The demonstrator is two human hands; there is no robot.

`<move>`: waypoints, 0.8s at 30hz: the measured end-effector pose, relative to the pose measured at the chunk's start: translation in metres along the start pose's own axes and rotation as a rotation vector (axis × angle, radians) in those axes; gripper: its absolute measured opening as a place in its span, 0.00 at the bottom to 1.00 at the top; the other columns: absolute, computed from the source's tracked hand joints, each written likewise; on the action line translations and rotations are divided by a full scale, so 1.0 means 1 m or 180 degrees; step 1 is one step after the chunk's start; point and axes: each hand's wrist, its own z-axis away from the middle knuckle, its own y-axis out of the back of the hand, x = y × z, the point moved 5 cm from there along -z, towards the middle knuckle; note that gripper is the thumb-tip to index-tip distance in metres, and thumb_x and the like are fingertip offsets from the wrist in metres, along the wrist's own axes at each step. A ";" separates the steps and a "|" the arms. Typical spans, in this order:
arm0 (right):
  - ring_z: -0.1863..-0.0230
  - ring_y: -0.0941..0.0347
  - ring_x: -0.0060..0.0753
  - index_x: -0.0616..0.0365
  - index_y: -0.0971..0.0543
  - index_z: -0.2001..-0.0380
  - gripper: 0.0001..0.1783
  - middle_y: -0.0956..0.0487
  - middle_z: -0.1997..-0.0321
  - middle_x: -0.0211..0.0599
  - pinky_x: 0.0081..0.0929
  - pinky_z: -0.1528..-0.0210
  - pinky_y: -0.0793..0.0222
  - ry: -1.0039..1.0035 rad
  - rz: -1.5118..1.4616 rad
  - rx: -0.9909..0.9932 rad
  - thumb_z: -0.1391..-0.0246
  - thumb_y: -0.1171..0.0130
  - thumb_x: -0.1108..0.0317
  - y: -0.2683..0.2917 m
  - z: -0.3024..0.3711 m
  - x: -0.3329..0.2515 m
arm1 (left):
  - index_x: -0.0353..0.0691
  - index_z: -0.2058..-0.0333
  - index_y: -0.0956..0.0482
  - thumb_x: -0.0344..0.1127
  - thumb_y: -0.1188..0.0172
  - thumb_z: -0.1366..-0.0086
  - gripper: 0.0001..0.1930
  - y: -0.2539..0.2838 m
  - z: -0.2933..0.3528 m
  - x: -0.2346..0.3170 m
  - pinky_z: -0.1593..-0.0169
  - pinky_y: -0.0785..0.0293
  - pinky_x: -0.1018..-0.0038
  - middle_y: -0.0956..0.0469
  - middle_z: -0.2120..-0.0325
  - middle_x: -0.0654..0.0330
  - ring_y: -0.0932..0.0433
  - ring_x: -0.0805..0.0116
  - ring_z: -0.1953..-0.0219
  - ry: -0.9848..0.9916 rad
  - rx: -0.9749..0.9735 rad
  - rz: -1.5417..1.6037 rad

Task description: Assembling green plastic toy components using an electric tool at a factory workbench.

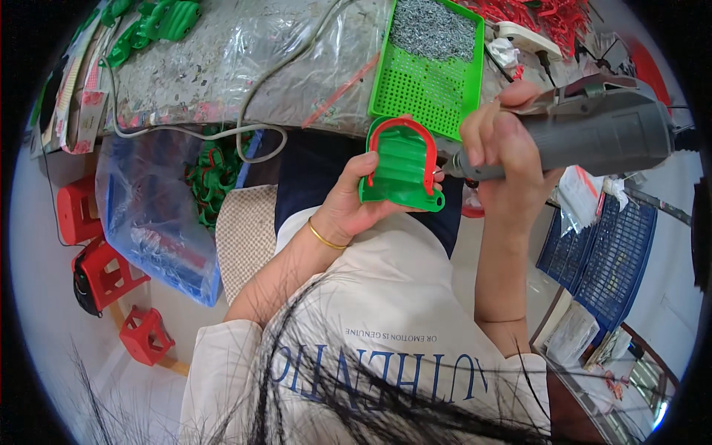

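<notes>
In front of my torso my left hand (348, 194) is closed around the edge of a curved green plastic part (403, 167) with a ribbed inner face. A red U-shaped strip (431, 167) lies along that part's rim. My right hand (512, 148) wraps round a grey electric screwdriver (604, 133), held nearly level with its nose pointing left. The bit end reaches the right side of the green part, beside my left fingertips; the exact contact point is too small to make out.
A green perforated tray (423, 93) with many small screws (434, 30) sits on the plastic-covered table (297, 81). A grey cable (245, 111) loops over its front edge. At left stands a plastic-lined blue bin (211, 285) with green parts; red stools (146, 335) are beyond. Blue crates (612, 252) stand right.
</notes>
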 end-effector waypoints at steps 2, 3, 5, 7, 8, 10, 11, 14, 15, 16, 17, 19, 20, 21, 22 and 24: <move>0.85 0.42 0.22 0.67 0.30 0.61 0.13 0.37 0.86 0.30 0.21 0.80 0.45 -0.0120 -0.0065 -0.0026 0.51 0.47 0.74 0.001 0.008 0.002 | 0.36 0.43 0.37 0.56 0.42 0.46 0.38 0.002 0.002 -0.001 0.45 0.33 0.51 0.30 0.50 0.43 0.29 0.48 0.48 0.0005 0.0013 -0.0010; 0.85 0.42 0.22 0.67 0.30 0.61 0.13 0.37 0.86 0.30 0.21 0.80 0.45 -0.0117 -0.0067 -0.0016 0.51 0.47 0.74 0.001 0.010 0.002 | 0.36 0.43 0.38 0.56 0.42 0.46 0.38 0.003 0.002 -0.001 0.45 0.33 0.51 0.30 0.50 0.43 0.29 0.48 0.48 0.0004 0.0021 -0.0011; 0.86 0.43 0.22 0.67 0.30 0.61 0.12 0.38 0.86 0.30 0.21 0.81 0.45 -0.0148 -0.0020 -0.0031 0.51 0.47 0.75 0.000 0.013 0.002 | 0.37 0.43 0.38 0.56 0.42 0.46 0.38 0.003 0.003 -0.002 0.45 0.33 0.51 0.30 0.50 0.44 0.29 0.48 0.48 -0.0001 0.0017 -0.0019; 0.86 0.42 0.22 0.67 0.30 0.62 0.12 0.38 0.86 0.30 0.21 0.82 0.45 -0.0097 0.0022 -0.0001 0.51 0.47 0.75 0.000 0.015 0.002 | 0.38 0.43 0.38 0.55 0.42 0.46 0.37 0.002 0.003 -0.004 0.45 0.33 0.50 0.30 0.49 0.45 0.29 0.48 0.48 -0.0005 0.0009 -0.0021; 0.86 0.42 0.22 0.67 0.30 0.62 0.12 0.37 0.86 0.30 0.21 0.82 0.45 -0.0050 0.0063 0.0020 0.51 0.47 0.75 0.001 0.016 0.002 | 0.38 0.43 0.38 0.55 0.41 0.46 0.37 0.002 0.002 -0.004 0.45 0.33 0.50 0.30 0.49 0.46 0.28 0.48 0.48 -0.0011 0.0059 -0.0003; 0.86 0.42 0.22 0.67 0.30 0.62 0.11 0.37 0.86 0.30 0.20 0.82 0.44 -0.0072 0.0052 0.0022 0.51 0.47 0.75 0.002 0.016 0.003 | 0.39 0.43 0.38 0.54 0.41 0.46 0.37 0.003 0.003 -0.004 0.45 0.33 0.49 0.29 0.49 0.47 0.28 0.48 0.49 -0.0024 0.0123 0.0014; 0.86 0.41 0.22 0.67 0.31 0.62 0.11 0.37 0.86 0.30 0.20 0.81 0.44 -0.0089 0.0048 0.0024 0.51 0.47 0.75 0.003 0.016 0.004 | 0.39 0.43 0.38 0.54 0.41 0.46 0.37 0.003 0.003 -0.005 0.46 0.33 0.49 0.29 0.49 0.48 0.28 0.48 0.49 0.0008 0.0121 0.0055; 0.85 0.41 0.22 0.67 0.31 0.63 0.11 0.37 0.86 0.30 0.20 0.81 0.44 -0.0080 0.0072 -0.0038 0.51 0.47 0.75 0.004 0.014 0.004 | 0.39 0.43 0.37 0.54 0.41 0.46 0.36 0.002 0.002 -0.004 0.46 0.33 0.48 0.29 0.50 0.49 0.28 0.49 0.49 0.0041 0.0132 0.0103; 0.85 0.41 0.22 0.67 0.31 0.63 0.11 0.37 0.86 0.30 0.20 0.81 0.44 -0.0094 0.0071 -0.0033 0.51 0.47 0.75 0.003 0.015 0.005 | 0.39 0.43 0.37 0.54 0.41 0.46 0.36 0.002 0.001 -0.003 0.46 0.32 0.48 0.29 0.50 0.49 0.28 0.49 0.49 0.0037 0.0132 0.0109; 0.85 0.41 0.22 0.67 0.31 0.64 0.11 0.37 0.86 0.30 0.20 0.80 0.44 -0.0108 0.0092 -0.0020 0.51 0.47 0.75 0.003 0.015 0.005 | 0.39 0.43 0.37 0.54 0.41 0.46 0.36 0.002 0.001 -0.002 0.46 0.32 0.48 0.29 0.50 0.49 0.28 0.49 0.49 0.0040 0.0141 0.0115; 0.85 0.42 0.22 0.67 0.31 0.64 0.11 0.37 0.86 0.30 0.21 0.80 0.44 -0.0117 0.0114 -0.0011 0.51 0.47 0.74 0.002 0.015 0.005 | 0.39 0.43 0.37 0.53 0.41 0.45 0.35 0.000 0.000 -0.001 0.46 0.32 0.48 0.29 0.50 0.49 0.28 0.49 0.49 0.0044 0.0074 0.0104; 0.85 0.42 0.22 0.66 0.32 0.63 0.11 0.37 0.85 0.30 0.21 0.80 0.44 -0.0112 0.0170 0.0009 0.51 0.47 0.73 0.001 0.016 0.006 | 0.39 0.43 0.37 0.53 0.42 0.45 0.35 0.000 0.001 -0.001 0.46 0.32 0.48 0.29 0.50 0.49 0.28 0.49 0.49 0.0038 0.0010 0.0094; 0.85 0.42 0.22 0.65 0.32 0.62 0.12 0.37 0.85 0.30 0.21 0.80 0.44 -0.0089 0.0227 0.0023 0.51 0.46 0.73 -0.001 0.016 0.005 | 0.39 0.43 0.38 0.52 0.42 0.44 0.34 0.002 0.002 0.000 0.46 0.32 0.48 0.29 0.49 0.49 0.28 0.49 0.48 -0.0018 0.0162 0.0123; 0.85 0.42 0.22 0.65 0.32 0.62 0.12 0.37 0.85 0.30 0.21 0.80 0.44 -0.0056 0.0230 0.0002 0.51 0.46 0.73 -0.003 0.016 0.004 | 0.39 0.43 0.38 0.52 0.43 0.43 0.34 0.002 0.001 0.003 0.46 0.32 0.47 0.30 0.49 0.49 0.29 0.49 0.48 -0.0081 0.0291 0.0143; 0.85 0.41 0.22 0.63 0.32 0.61 0.13 0.37 0.85 0.29 0.21 0.80 0.44 0.0005 0.0121 0.0056 0.51 0.46 0.72 -0.003 0.020 0.005 | 0.39 0.43 0.38 0.52 0.43 0.43 0.34 0.002 0.003 0.002 0.46 0.32 0.47 0.30 0.49 0.49 0.29 0.49 0.48 -0.0109 0.0249 0.0126; 0.85 0.41 0.22 0.62 0.33 0.60 0.14 0.37 0.84 0.29 0.22 0.79 0.45 0.0183 -0.0003 0.0021 0.50 0.46 0.71 -0.003 0.024 0.009 | 0.39 0.42 0.39 0.53 0.45 0.41 0.33 0.008 0.008 -0.005 0.45 0.32 0.47 0.31 0.47 0.48 0.31 0.49 0.45 0.0001 0.0140 0.0471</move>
